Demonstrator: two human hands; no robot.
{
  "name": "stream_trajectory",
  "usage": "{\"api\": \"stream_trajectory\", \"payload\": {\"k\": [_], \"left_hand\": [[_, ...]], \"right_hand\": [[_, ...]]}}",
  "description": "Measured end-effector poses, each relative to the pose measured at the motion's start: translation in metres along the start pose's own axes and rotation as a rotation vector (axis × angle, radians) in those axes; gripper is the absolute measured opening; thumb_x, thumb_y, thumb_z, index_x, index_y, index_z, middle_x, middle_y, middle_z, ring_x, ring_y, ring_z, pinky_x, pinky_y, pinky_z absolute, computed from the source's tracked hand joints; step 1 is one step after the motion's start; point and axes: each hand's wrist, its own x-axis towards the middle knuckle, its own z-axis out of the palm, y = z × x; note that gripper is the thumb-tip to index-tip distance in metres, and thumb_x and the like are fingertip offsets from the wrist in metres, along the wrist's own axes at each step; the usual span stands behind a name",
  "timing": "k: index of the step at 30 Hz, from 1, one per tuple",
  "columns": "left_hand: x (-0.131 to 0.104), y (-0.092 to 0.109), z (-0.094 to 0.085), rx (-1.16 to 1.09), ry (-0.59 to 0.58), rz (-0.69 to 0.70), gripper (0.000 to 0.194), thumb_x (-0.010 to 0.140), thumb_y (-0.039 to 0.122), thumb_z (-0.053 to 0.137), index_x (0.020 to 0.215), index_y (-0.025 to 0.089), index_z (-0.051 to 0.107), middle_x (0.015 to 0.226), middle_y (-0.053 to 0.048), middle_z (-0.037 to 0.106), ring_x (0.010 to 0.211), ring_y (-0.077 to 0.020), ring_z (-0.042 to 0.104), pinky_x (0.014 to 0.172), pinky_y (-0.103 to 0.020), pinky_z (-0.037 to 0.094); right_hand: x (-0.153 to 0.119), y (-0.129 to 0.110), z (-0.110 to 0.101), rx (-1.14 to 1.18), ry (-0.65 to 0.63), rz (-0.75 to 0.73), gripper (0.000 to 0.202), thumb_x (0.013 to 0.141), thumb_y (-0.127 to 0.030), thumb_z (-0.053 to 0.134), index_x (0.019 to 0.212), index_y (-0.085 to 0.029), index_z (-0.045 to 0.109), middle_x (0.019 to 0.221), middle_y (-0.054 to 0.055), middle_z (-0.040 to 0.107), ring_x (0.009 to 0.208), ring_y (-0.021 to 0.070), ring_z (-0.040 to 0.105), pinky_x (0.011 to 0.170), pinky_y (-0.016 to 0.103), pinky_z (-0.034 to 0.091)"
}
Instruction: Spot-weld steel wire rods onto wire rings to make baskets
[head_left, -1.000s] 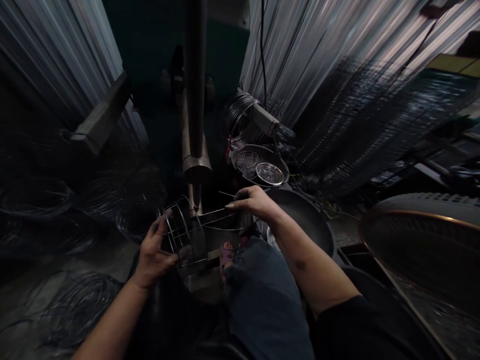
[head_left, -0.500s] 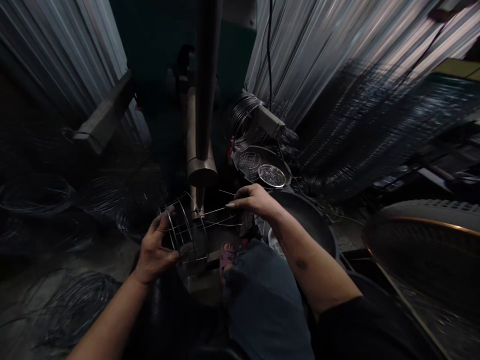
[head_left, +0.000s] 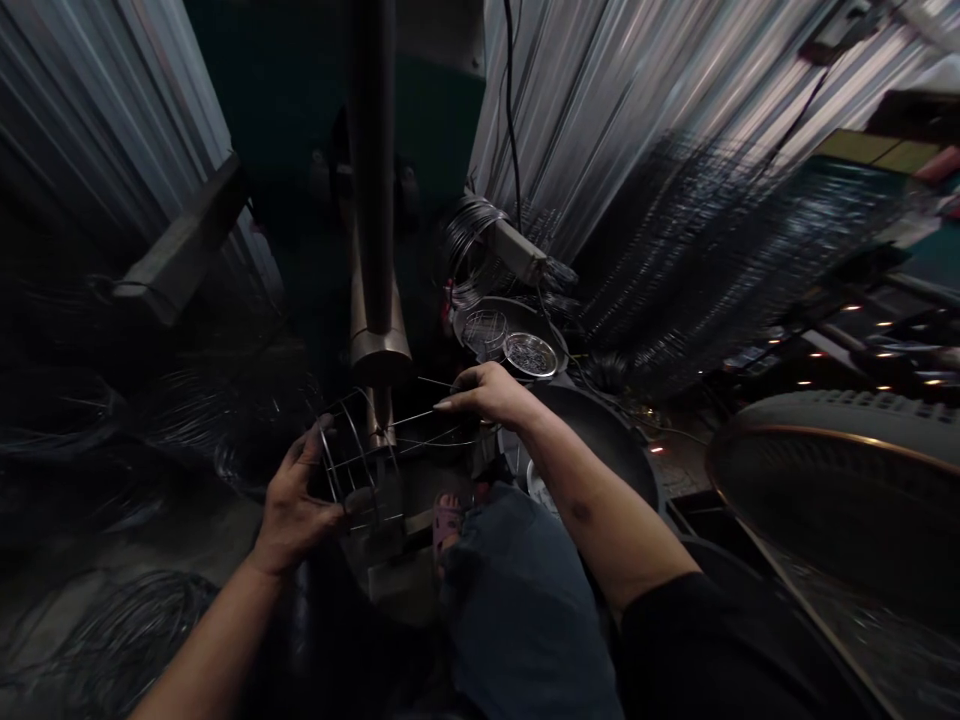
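Note:
My left hand is closed round the left end of a wire frame, thumb on the near side and fingers on the far side. The frame is made of thin curved and straight metal wires. Its right part reaches to my right hand, whose thumb and fingers pinch a thin straight wire. The frame sits around or beside the lower metal tip of a machine; contact is too dark to tell. Right above that tip is a thick brass-coloured cylinder under a dark vertical shaft.
Right of my right hand stands a large dark basin. Behind it, a smaller pan holds a wire grid and a round dish of small pieces. Wire coils lie at lower left. A fan-like round guard is at right.
The whole view has shifted, so most things appear further left. Both hands keep their grip on the wire frame, nearly unchanged relative to the machine tip. Bright sparks or lights now show at right.

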Motion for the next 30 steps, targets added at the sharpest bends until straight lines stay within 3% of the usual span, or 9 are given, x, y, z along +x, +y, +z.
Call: {"api": "stream_trajectory", "payload": {"k": [13,24,30], "left_hand": [[0.000,0.002,0.003,-0.100,-0.029,-0.103,0.093,0.060,0.050,0.080,0.142,0.028,0.042,0.134,-0.009,0.052,0.119,-0.0337,0.054,0.104,-0.054,0.042],[0.000,-0.002,0.005,-0.073,0.000,-0.021,0.090,0.061,0.045,0.081,0.140,0.027,0.043,0.132,-0.008,0.055,0.120,-0.0301,0.054,0.105,-0.051,0.042],[0.002,0.000,0.002,-0.111,-0.043,-0.061,0.094,0.060,0.045,0.082,0.142,0.026,0.041,0.134,-0.008,0.053,0.120,-0.0288,0.054,0.106,-0.045,0.042]], "right_hand": [[0.000,-0.001,-0.001,-0.007,0.037,-0.023,0.037,0.058,-0.049,0.080,0.070,-0.015,0.070,0.057,-0.001,0.058,0.056,0.0127,0.053,0.052,0.023,0.039],[0.002,0.009,0.005,0.017,0.060,-0.069,0.042,0.058,-0.053,0.077,0.070,-0.014,0.069,0.054,-0.003,0.053,0.052,0.0103,0.047,0.049,0.023,0.034],[0.000,0.008,0.004,0.040,0.011,-0.049,0.046,0.058,-0.057,0.077,0.071,-0.013,0.069,0.056,-0.001,0.055,0.053,0.0112,0.048,0.051,0.024,0.035]]}}
